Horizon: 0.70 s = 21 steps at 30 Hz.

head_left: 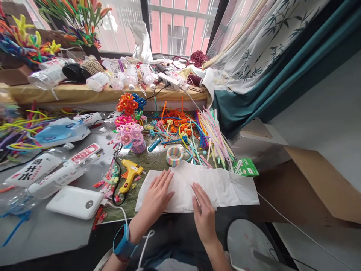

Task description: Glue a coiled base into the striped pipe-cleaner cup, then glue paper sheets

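Note:
A wide white sheet (231, 188), like tissue or thin cloth, lies spread along the front of the table with creases in it. My left hand (158, 192) rests flat on its left part, fingers stretched out and holding nothing. On the wrist is a blue watch. My right hand (202, 209) is at the sheet's near edge, fingers extended over it, thumb apart. Just beyond the sheet stands a striped pastel ring (175, 156). To the left lies a yellow hot glue gun (130, 175).
Pipe-cleaner flowers (130, 131) stand behind the glue gun, beside a teal cylinder (153, 145). Bundled pastel pipe cleaners (216, 137) and a green box (246, 167) are at the right. Plastic bottles (60, 177) and a white power bank (75, 202) lie left; a cardboard box (324, 180) stands right.

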Each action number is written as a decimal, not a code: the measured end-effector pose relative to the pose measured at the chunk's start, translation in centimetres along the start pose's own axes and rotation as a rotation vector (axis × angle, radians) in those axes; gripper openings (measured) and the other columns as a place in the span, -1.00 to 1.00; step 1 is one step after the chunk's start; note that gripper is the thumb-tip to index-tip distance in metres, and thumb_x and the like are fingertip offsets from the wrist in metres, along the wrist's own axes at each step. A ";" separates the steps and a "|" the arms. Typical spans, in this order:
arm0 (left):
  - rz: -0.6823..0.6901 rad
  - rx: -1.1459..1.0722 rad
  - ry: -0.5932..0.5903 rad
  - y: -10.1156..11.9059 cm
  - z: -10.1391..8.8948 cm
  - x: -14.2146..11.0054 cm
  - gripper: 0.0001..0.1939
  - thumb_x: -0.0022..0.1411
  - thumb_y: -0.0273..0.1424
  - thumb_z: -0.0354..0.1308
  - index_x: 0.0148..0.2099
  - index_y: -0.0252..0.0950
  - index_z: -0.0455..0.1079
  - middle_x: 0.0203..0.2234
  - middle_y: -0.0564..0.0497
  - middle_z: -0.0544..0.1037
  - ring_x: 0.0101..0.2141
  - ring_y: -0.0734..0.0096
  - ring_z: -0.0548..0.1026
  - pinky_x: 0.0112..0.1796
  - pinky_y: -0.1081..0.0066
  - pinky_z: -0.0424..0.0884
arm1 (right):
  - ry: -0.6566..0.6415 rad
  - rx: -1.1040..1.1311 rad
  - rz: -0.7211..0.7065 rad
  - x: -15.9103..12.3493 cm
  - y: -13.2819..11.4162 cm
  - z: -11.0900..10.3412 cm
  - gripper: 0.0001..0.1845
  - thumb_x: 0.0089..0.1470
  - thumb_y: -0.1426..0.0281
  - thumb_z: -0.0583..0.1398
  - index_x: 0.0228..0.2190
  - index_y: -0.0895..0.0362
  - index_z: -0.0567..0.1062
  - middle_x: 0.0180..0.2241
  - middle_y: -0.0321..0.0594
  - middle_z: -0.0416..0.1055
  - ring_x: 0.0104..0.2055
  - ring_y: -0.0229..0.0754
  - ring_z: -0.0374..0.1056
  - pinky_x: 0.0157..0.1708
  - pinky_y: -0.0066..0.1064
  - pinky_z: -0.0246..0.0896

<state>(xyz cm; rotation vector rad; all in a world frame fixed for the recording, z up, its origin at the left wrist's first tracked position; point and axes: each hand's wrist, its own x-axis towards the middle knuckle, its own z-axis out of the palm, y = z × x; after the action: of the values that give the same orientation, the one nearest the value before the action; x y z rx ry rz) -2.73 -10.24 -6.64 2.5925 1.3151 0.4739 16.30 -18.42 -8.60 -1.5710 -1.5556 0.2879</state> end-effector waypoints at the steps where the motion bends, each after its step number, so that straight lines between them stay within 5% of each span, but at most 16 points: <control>1: -0.007 0.064 0.003 -0.1 0.5 -0.5 -0.40 0.40 -0.29 -0.02 0.41 -0.33 0.05 0.32 -0.23 0.25 0.32 0.04 0.18 0.20 0.07 0.26 | -0.007 0.012 0.001 0.0 0.0 0.1 -0.57 0.35 0.39 0.02 0.19 0.00 0.38 0.18 -0.14 0.39 0.26 -0.04 0.27 0.17 -0.08 0.31; 7: -0.104 0.245 0.030 0.9 2.1 -1.9 -0.39 0.42 -0.24 -0.07 0.41 -0.37 0.05 0.35 -0.24 0.17 0.35 -0.02 0.11 0.23 0.00 0.22 | 0.030 0.065 0.023 0.0 0.0 0.6 -0.56 0.37 0.38 -0.02 0.21 0.01 0.34 0.20 -0.13 0.37 0.29 -0.03 0.23 0.19 -0.02 0.28; 14: -0.164 0.185 0.030 1.1 1.6 -0.7 -0.40 0.41 -0.24 -0.07 0.40 -0.38 0.08 0.35 -0.26 0.18 0.34 -0.04 0.13 0.21 -0.04 0.23 | 0.057 0.052 0.014 0.3 -0.1 0.2 -0.51 0.38 0.36 -0.04 0.28 0.00 0.23 0.24 -0.12 0.31 0.32 -0.02 0.19 0.20 0.01 0.25; 21: -0.169 0.193 0.053 0.8 1.5 -2.8 -0.39 0.41 -0.23 -0.06 0.42 -0.33 0.04 0.34 -0.22 0.20 0.33 -0.04 0.14 0.22 -0.02 0.20 | -0.016 -0.032 -0.006 0.4 0.2 0.5 -0.50 0.39 0.37 -0.07 0.29 -0.06 0.19 0.27 -0.19 0.27 0.35 -0.04 0.12 0.23 0.01 0.20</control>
<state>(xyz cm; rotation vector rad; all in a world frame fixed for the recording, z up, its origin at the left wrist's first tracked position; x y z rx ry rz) -3.12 -13.03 -8.36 2.6028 1.6566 0.4080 16.22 -17.81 -8.87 -1.5915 -1.5845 0.2746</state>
